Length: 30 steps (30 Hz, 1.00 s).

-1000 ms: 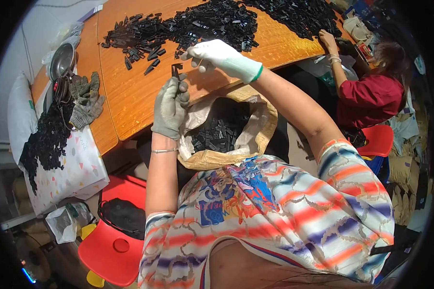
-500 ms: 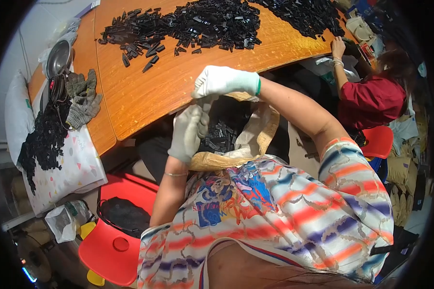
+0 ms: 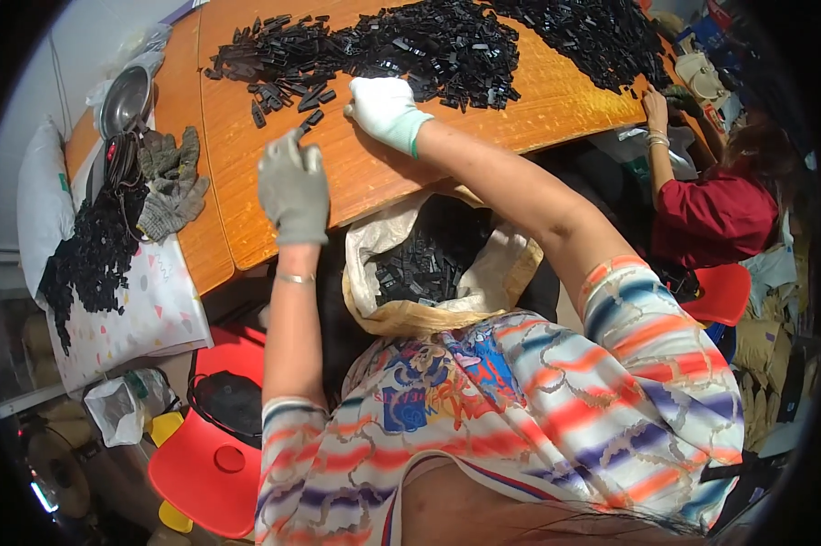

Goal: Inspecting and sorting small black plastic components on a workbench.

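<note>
Both my hands wear thin pale work gloves and are over the wooden table. My left hand [image 3: 292,191] is near the table's front edge, its index finger stretched out and the thumb apart. Its fingertip meets or nearly meets a loose black plastic piece [image 3: 311,120] lying on the wood. To its right, my right hand [image 3: 386,111] is closed just in front of the large pile of black plastic pieces [image 3: 429,50]; whatever its fingers hold is hidden. A lined sack [image 3: 388,320] stands open at my lap, with many black pieces [image 3: 420,268] inside.
At the left are grey knit gloves [image 3: 169,187], a metal bowl [image 3: 126,100] and a heap of black parts [image 3: 92,259]. A red chair [image 3: 201,473] stands at lower left. Another person in a dark red top [image 3: 715,205] works at the table's right side.
Both hands have parted from above the sack and moved forward over the table. The left went left toward the loose piece, the right toward the pile. The sack's opening is now uncovered.
</note>
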Each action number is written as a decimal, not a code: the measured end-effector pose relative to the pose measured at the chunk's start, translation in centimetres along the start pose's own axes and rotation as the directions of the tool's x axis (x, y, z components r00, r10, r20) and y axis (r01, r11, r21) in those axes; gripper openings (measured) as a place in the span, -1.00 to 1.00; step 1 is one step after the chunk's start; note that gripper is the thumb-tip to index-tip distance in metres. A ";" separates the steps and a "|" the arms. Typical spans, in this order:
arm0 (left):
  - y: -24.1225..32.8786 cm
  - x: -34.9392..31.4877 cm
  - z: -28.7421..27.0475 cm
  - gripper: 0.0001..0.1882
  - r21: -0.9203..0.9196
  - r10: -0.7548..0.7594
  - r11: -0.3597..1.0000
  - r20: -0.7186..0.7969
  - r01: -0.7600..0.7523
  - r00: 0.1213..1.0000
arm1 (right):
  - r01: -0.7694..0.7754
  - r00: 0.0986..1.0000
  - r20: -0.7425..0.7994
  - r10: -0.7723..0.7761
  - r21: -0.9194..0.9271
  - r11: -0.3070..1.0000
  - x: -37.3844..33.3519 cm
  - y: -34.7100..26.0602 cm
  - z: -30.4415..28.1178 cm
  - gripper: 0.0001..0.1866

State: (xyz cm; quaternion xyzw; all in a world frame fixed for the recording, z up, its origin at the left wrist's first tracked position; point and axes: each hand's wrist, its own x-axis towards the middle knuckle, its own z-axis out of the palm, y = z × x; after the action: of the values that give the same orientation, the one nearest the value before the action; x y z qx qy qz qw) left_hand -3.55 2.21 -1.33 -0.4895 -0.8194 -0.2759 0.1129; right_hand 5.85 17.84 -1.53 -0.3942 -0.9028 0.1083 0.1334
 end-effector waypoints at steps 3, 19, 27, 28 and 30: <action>-0.6 2.7 2.0 -0.66 0.122 -0.002 0.992 0.021 -0.001 1.000 | 0.035 0.999 -0.009 -0.036 -0.066 0.997 0.8 0.2 0.6 -0.81; -1.7 2.2 2.6 -0.75 -0.459 0.127 0.883 0.024 -0.102 0.992 | 0.237 0.957 -0.252 -0.141 0.404 0.884 -3.3 -2.1 -2.5 -0.84; -0.3 0.4 2.0 -0.73 -0.806 -0.095 -0.473 0.449 0.357 0.888 | 0.198 0.968 -0.244 -0.067 0.565 0.801 -6.5 -4.1 -3.0 -0.80; -0.3 0.5 2.3 -0.76 -0.788 -0.074 -0.521 0.424 0.328 0.902 | 0.155 0.980 -0.194 -0.052 0.565 0.810 -6.9 -4.3 -3.3 -0.80; -0.6 0.1 2.5 -0.77 -0.769 -0.079 -0.549 0.438 0.327 0.896 | 0.090 0.988 -0.153 0.005 0.610 0.787 -7.1 -4.6 -4.2 -0.81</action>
State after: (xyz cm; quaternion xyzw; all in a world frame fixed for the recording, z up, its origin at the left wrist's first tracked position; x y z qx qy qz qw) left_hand -3.87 3.48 -3.59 -0.1688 -0.2636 -0.8173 -0.4839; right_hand 8.74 9.90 2.71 -0.3157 -0.8147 0.3639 0.3229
